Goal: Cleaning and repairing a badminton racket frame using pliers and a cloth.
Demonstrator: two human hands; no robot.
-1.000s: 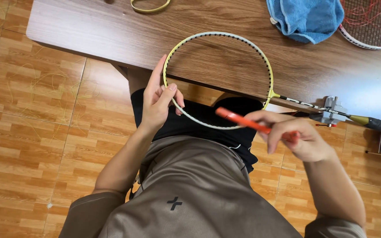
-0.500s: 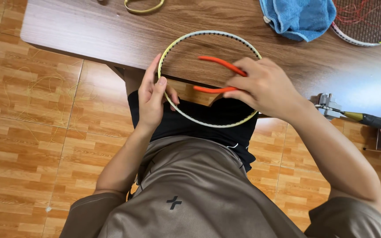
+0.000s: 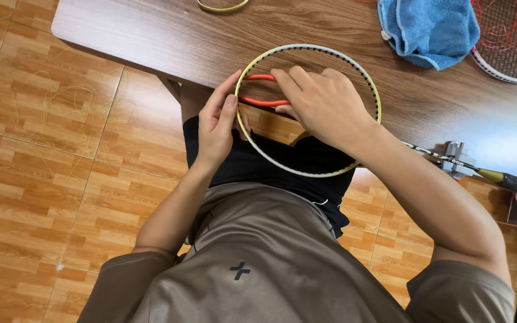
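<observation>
I look down at my two hands over the edge of the brown bench (image 3: 151, 36). My left hand (image 3: 216, 122) holds the left side of the empty racket frame (image 3: 306, 172), with the thumb and fingers pinched shut on the yellow rim. The frame has no strings in it. It lies half on the bench and half over my lap.

My right hand (image 3: 324, 104) is closed around a tool with orange handles (image 3: 258, 90). A second ago this hand was out to the right of the frame, with the tool pointing away. Half a second ago it was over the middle. Now it sits inside the ring, and the orange handles reach up to the rim right by my left thumb. I cannot see the tool's tip, so I cannot tell what it touches. I think the tool is now at the spot on the rim I want to work on.

A blue cloth (image 3: 429, 27) and a second racket with red strings (image 3: 510, 36) lie at the far side.
</observation>
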